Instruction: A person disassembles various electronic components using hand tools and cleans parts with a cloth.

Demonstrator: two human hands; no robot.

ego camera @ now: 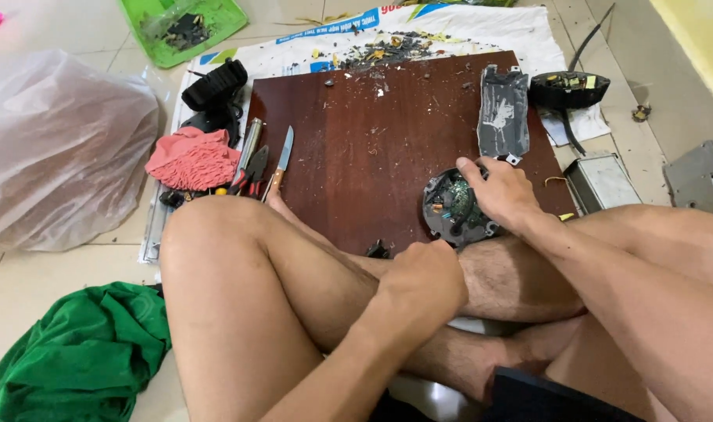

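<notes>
On the floor, a person sits cross-legged at a dark red board (356, 148) laid over a printed sack (450, 27), working on a round device (453, 209) whose green circuit board shows through the open top. The device sits at the board's near right edge, against the person's shin. The right hand (503, 191) lies over its right side, fingers curled around the rim and gripping it. The left hand (425, 277) is closed into a fist just below the device; whether it holds a small tool I cannot tell, as the fingers hide whatever is inside. The step in hand looks like stripping the device apart, with the casing steadied while the circuit board is worked loose. The next move, as I judge it, calls for a firm hold on the rim and a careful pry at the edge, since the part rests half off the board and could slip. To the left lie a knife (283, 159), pliers (251, 172), a metal bar (249, 142) and a pink cloth (194, 160). Farther off are a grey cover (503, 113), a black shell (569, 88), a green tray (183, 30), a clear bag (55, 144) and a green cloth (83, 355). Scraps and chips litter the board's far edge.
</notes>
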